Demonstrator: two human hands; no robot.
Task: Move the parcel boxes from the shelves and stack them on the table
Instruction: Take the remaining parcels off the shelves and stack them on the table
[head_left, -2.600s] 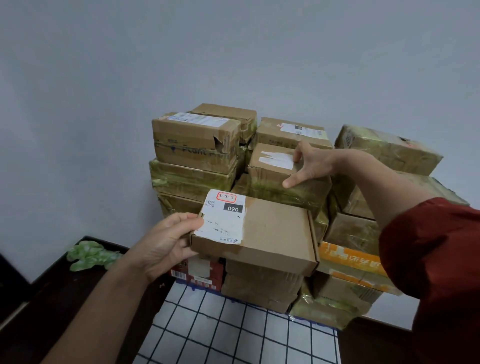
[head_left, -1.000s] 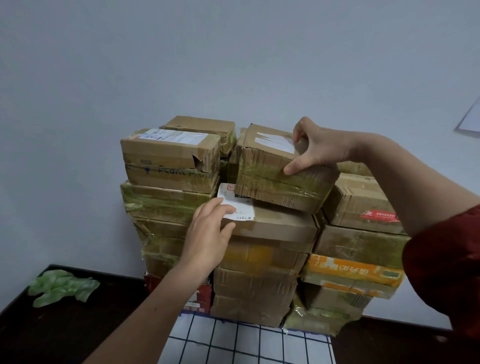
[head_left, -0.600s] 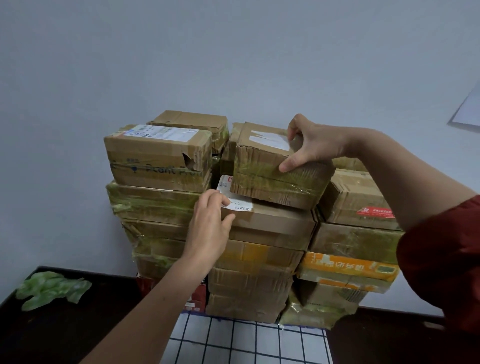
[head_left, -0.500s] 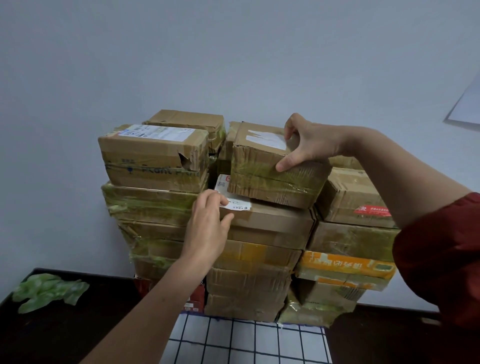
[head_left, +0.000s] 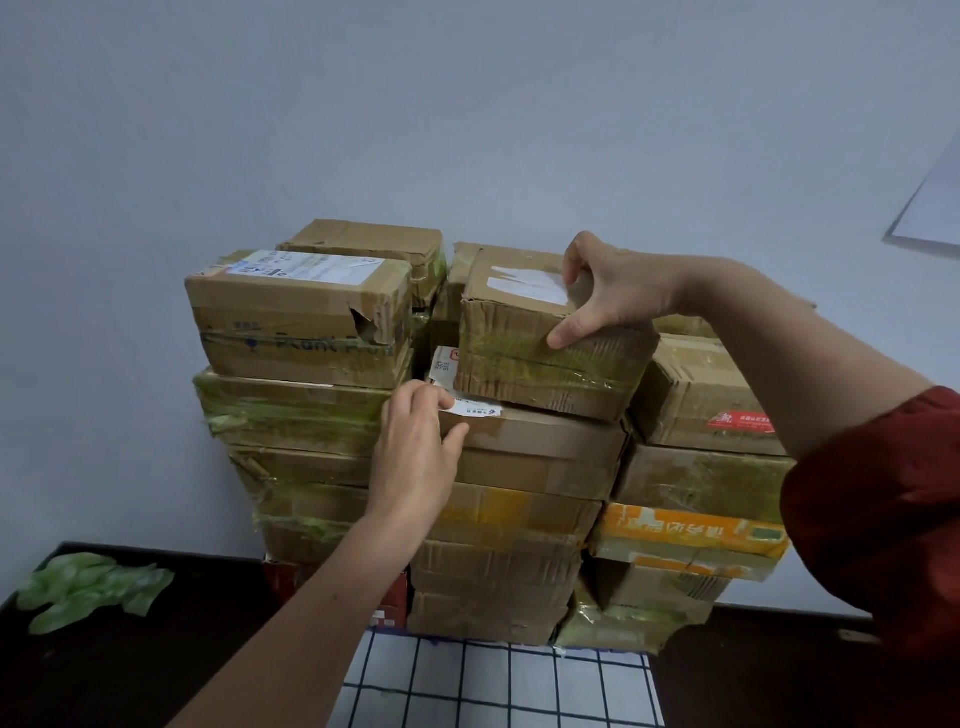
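Parcel box (head_left: 550, 338) sits centre frame, top of the middle column of the stack on the table (head_left: 130, 670), long axis running left-right, slightly skewed. Right hand (head_left: 608, 291) grips its upper right corner, thumb on the front face, fingers curled over the top. Left hand (head_left: 415, 457) lower, centre-left, fingers loosely closed and pressed against the flat labelled box (head_left: 524, 447) directly beneath, holding nothing. Right hand is the nearer to the top box; the left one braces the layer under it. Probably squaring the box up on the stack; its front overhangs the one below a bit.
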